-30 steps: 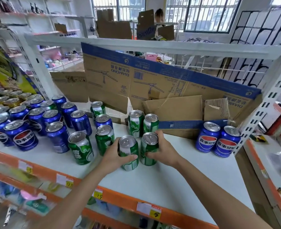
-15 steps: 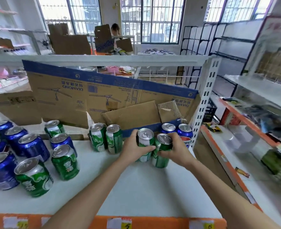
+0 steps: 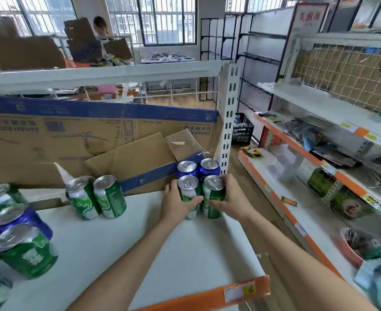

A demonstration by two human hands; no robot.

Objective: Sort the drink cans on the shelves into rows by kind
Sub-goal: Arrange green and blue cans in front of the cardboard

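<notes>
Head view: the left hand (image 3: 177, 205) holds one green can (image 3: 189, 196); the right hand (image 3: 232, 199) holds another green can (image 3: 214, 196).
Where: on the shelf (image 3: 140, 239), just in front of two blue cans (image 3: 198, 168).
Tip: set both down straight, side by side.

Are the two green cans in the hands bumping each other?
Touching. The head view shows the left green can and right green can pressed side by side, no gap.

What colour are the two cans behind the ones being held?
Blue cans, silver tops; clearest in the head view.
</notes>
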